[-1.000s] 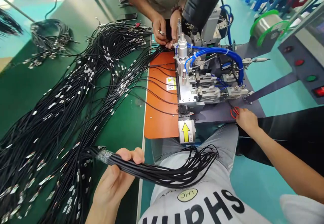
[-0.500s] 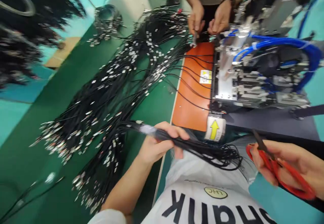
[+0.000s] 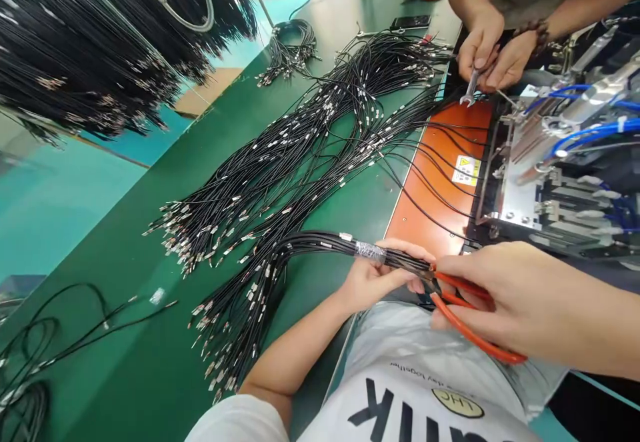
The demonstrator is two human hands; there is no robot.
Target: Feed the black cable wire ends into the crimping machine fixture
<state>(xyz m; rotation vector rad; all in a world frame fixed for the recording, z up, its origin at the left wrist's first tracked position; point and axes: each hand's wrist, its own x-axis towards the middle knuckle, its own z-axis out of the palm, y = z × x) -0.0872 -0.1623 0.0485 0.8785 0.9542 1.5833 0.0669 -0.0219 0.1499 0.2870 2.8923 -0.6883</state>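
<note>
My left hand [image 3: 383,275] is closed around a bundle of thin black cables [image 3: 320,242]. Clear tape [image 3: 370,251] wraps the bundle just left of my fingers. My right hand [image 3: 500,295] grips red-handled scissors [image 3: 480,335], whose dark blades are at the cables just right of my left fingers. Whether the blades are apart or closed cannot be made out. The bundle's far end, beyond the blades, is hidden behind my right hand. To the left, the bundle runs down to loose cable ends with white labels and metal tips on the green table [image 3: 125,362].
A large spread of black cables [image 3: 280,142] covers the table. An orange plate [image 3: 435,182] and a machine with blue hoses [image 3: 575,142] stand at right. Across from me, a person's hands [image 3: 487,55] hold a wrench [image 3: 470,89]. More cables [image 3: 100,42] hang at upper left.
My right hand has brought the scissors left, from beside my body to the cable bundle by my left hand. The view has shifted left, and the other person's wrench shows more clearly.
</note>
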